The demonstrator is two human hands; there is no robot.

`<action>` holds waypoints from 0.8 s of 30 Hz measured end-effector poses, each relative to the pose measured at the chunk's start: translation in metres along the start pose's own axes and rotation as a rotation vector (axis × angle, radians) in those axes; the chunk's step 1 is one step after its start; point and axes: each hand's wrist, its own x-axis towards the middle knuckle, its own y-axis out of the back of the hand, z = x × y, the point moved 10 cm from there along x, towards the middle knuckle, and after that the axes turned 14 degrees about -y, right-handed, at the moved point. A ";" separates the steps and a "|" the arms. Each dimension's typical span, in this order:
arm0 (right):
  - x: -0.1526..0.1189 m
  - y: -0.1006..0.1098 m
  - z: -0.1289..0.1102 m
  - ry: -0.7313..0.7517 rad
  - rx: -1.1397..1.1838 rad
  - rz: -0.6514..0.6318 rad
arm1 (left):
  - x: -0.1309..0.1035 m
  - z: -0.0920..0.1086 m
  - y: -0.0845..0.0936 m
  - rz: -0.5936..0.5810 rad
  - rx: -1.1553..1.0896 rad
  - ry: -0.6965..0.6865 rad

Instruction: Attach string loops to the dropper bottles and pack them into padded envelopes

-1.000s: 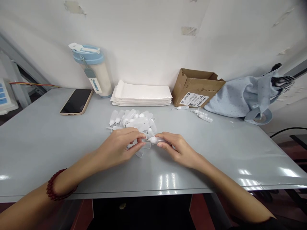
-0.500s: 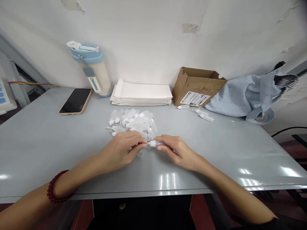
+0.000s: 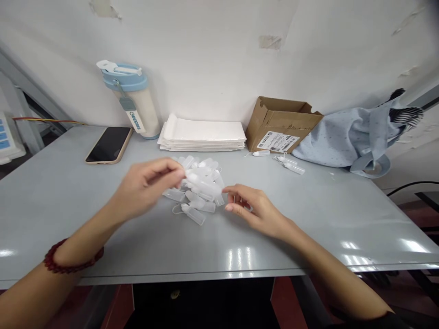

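Small clear plastic bottles with white tips lie in a loose pile on the grey table. Over the pile's left side, my left hand is closed in a pinch at the tip end of a blurred bottle. My right hand is at the pile's right edge, with thumb and index finger apart and the other fingers curled. A small pale bit shows by its palm, too hidden to name.
A phone and a blue-lidded tumbler stand at the back left of the table. Flat white packets, a cardboard box and a light blue cloth bag line the wall. Several bottles lie by the box.
My left hand has moved up and left, away from my right hand. The bottle gripped between both hands is no longer between them, and my right hand's thumb and index finger have parted.
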 end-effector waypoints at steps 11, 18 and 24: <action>0.014 0.085 0.066 -0.169 -0.367 0.513 | -0.002 -0.098 0.050 0.184 0.061 0.357; 0.017 0.121 0.115 -0.335 -0.576 0.609 | -0.007 -0.113 0.043 -0.011 0.322 0.449; 0.013 0.128 0.142 -0.537 -0.708 0.590 | -0.005 -0.110 0.042 -0.040 0.386 0.452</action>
